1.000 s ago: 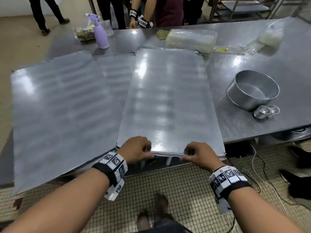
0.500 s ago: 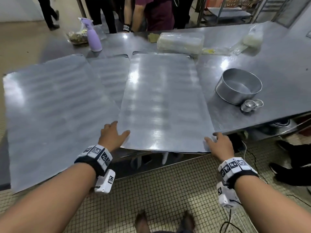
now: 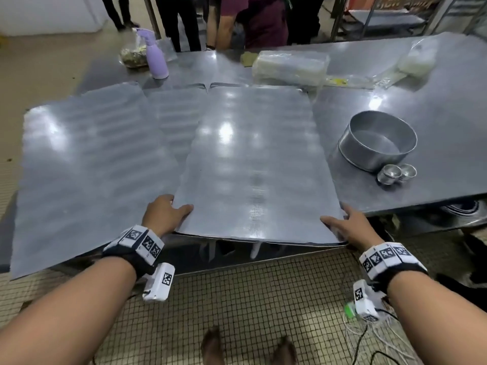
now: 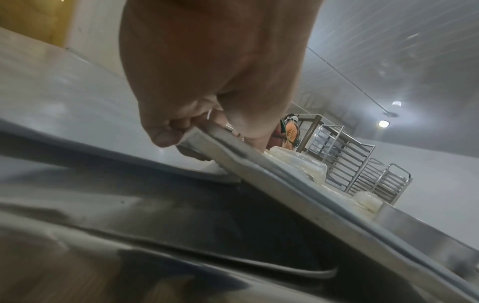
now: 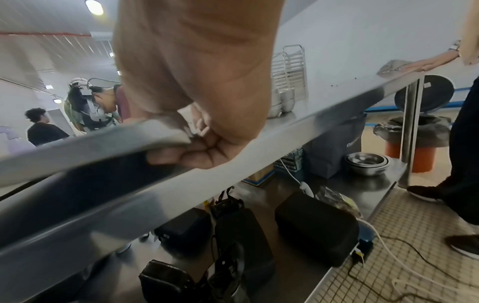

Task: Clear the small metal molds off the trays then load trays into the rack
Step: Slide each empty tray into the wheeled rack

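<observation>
A large flat metal tray point(image 3: 253, 164) lies in the middle of the steel table point(image 3: 434, 106), its near edge overhanging. My left hand point(image 3: 168, 210) grips its near-left corner. In the left wrist view that hand point(image 4: 197, 127) has its thumb on top and its fingers curled under the tray rim point(image 4: 285, 184). My right hand point(image 3: 342, 222) holds the near-right corner, and in the right wrist view its fingers point(image 5: 197, 151) curl under the tray point(image 5: 90, 147). Two small metal molds point(image 3: 396, 173) stand on the table to the right, off the trays.
A second tray point(image 3: 87, 167) lies to the left and a third point(image 3: 174, 111) lies partly under the others. A round cake pan point(image 3: 376, 140) sits beside the molds. A purple spray bottle point(image 3: 155, 56) and plastic-wrapped packs point(image 3: 290, 67) are at the back. People stand behind; tray racks point(image 4: 350, 164) stand beyond.
My hands have slid apart from the middle of the tray's near edge to its two near corners. The tray lies about where it was.
</observation>
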A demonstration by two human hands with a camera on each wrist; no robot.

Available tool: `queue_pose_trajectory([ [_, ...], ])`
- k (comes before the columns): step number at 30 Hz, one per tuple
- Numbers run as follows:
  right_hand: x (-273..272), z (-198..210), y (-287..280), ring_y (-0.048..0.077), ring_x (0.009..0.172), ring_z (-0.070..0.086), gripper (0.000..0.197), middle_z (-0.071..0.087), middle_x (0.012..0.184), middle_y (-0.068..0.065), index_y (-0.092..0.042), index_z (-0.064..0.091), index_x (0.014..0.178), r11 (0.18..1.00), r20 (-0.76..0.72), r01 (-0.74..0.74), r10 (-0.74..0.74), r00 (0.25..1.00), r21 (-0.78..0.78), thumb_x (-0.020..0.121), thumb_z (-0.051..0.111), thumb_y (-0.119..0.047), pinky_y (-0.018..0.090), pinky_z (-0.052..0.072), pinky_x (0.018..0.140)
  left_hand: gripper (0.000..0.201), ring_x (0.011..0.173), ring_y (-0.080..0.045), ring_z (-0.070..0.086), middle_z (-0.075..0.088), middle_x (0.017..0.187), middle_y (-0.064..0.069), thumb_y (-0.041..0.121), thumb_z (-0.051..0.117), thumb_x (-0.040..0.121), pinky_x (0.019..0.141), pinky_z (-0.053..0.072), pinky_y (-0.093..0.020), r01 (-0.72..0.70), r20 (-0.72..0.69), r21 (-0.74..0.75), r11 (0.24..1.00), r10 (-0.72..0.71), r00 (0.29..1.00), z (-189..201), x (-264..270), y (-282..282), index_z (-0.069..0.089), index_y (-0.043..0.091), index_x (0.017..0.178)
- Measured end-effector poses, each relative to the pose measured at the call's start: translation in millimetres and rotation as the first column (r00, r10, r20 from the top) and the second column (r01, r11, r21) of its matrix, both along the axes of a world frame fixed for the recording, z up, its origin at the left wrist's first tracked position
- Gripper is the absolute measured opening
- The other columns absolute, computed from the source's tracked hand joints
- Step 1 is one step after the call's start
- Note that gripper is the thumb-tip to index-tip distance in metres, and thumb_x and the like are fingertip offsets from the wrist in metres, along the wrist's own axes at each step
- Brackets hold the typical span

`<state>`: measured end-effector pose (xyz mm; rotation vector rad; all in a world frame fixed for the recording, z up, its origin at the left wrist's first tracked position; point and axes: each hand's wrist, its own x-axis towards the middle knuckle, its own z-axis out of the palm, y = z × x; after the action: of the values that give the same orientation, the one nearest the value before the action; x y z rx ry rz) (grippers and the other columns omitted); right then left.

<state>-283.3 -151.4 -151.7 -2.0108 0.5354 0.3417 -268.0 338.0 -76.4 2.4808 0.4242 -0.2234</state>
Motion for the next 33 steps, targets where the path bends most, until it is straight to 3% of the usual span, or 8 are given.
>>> queue_pose_trajectory([
  [4, -22.6, 44.1, 13.5, 0.012, 0.108, 0.068, 0.075, 0.071, 0.118, -0.003, -0.021, 0.056, 0.134, 0.985, 0.048, -0.17, 0.17, 0.984, 0.014, 0.069, 0.09, -0.037, 0.036, 0.055, 0.097, 0.072, 0.121, -0.032, 0.059, 0.063, 0.133, -0.011, 0.055, 0.076, 0.078, 0.097, 0.046, -0.037, -0.106, -0.059, 0.023, 0.994, 0.107, 0.993, -5.9, -36.2, -12.3, 0.056, 0.011, 0.132],
  [8, -46.6, 36.9, 7.5, 0.009, 0.097, 0.066, 0.046, 0.066, 0.113, -0.011, -0.032, 0.052, 0.129, 0.981, 0.069, -0.187, 0.191, 0.979, -0.059, 0.088, 0.073, -0.039, 0.026, 0.05, 0.084, 0.063, 0.1, -0.027, 0.061, 0.065, 0.112, -0.006, 0.062, 0.077, 0.074, 0.086, 0.05, -0.038, -0.123, -0.078, 0.033, 0.992, 0.126, 0.989, -21.1, -73.5, -23.2, 0.052, 0.017, 0.112],
  [12, -57.6, 15.3, -10.2, 0.022, 0.103, 0.065, 0.043, 0.067, 0.115, 0.0, -0.017, 0.057, 0.128, 0.975, 0.076, -0.184, 0.194, 0.978, -0.128, 0.093, 0.067, -0.04, 0.037, 0.049, 0.092, 0.062, 0.094, -0.02, 0.059, 0.063, 0.108, 0.0, 0.061, 0.076, 0.077, 0.081, 0.049, -0.037, -0.149, -0.067, -0.034, 0.988, 0.146, 0.987, -28.6, -105.4, -34.6, 0.052, 0.015, 0.112],
  [15, -63.7, 5.8, -26.5, 0.026, 0.076, 0.068, 0.027, 0.073, 0.091, 0.015, -0.008, 0.062, 0.102, 0.986, 0.049, -0.167, 0.167, 0.985, 0.003, 0.087, 0.076, -0.026, 0.039, 0.054, 0.07, 0.071, 0.104, -0.015, 0.062, 0.063, 0.123, 0.005, 0.056, 0.079, 0.077, 0.088, 0.052, -0.036, -0.1, -0.139, -0.173, 0.98, 0.076, 0.987, -38.0, -123.5, -34.4, 0.053, 0.015, 0.13],
  [18, -58.2, 2.5, -40.1, 0.022, 0.067, 0.056, 0.028, 0.062, 0.066, 0.008, -0.003, 0.06, 0.076, 0.983, 0.079, -0.182, 0.183, 0.98, -0.022, 0.088, 0.074, -0.025, 0.022, 0.044, 0.057, 0.067, 0.092, -0.011, 0.067, 0.067, 0.112, 0.004, 0.051, 0.082, 0.077, 0.071, 0.056, -0.03, -0.139, -0.167, -0.244, 0.96, 0.1, 0.981, -42.2, -131.5, -38.4, 0.053, 0.016, 0.126],
  [22, -43.6, 8.6, -28.1, 0.02, 0.056, 0.042, 0.039, 0.047, 0.064, 0.013, 0.004, 0.055, 0.083, 0.989, 0.108, -0.145, 0.144, 0.984, -0.002, 0.099, 0.059, -0.031, 0.026, 0.032, 0.043, 0.053, 0.092, -0.012, 0.067, 0.067, 0.107, 0.005, 0.049, 0.072, 0.087, 0.07, 0.052, -0.028, -0.25, -0.083, -0.34, 0.907, 0.236, 0.968, -42.2, -117.2, -54.2, 0.053, 0.016, 0.124],
  [29, -22.5, -6.3, -15.1, 0.016, 0.117, 0.052, 0.044, 0.058, 0.122, -0.003, -0.009, 0.054, 0.137, 0.989, 0.146, -0.128, 0.137, 0.98, -0.069, 0.102, 0.051, -0.036, 0.031, 0.038, 0.099, 0.041, 0.095, -0.025, 0.059, 0.062, 0.105, -0.003, 0.049, 0.06, 0.095, 0.081, 0.043, -0.034, -0.282, -0.016, -0.229, 0.932, 0.286, 0.958, -48.5, -96.3, -64.1, 0.051, 0.014, 0.114],
  [33, -21.0, -10.5, -16.0, 0.027, 0.13, 0.052, 0.052, 0.059, 0.138, 0.008, -0.009, 0.053, 0.138, 0.978, 0.144, -0.146, 0.167, 0.975, -0.145, 0.1, 0.05, -0.044, 0.038, 0.039, 0.107, 0.038, 0.096, -0.021, 0.058, 0.061, 0.108, 0.001, 0.051, 0.058, 0.095, 0.081, 0.042, -0.033, -0.181, -0.007, -0.164, 0.97, 0.182, 0.983, -51.0, -99.9, -49.0, 0.051, 0.019, 0.115],
])
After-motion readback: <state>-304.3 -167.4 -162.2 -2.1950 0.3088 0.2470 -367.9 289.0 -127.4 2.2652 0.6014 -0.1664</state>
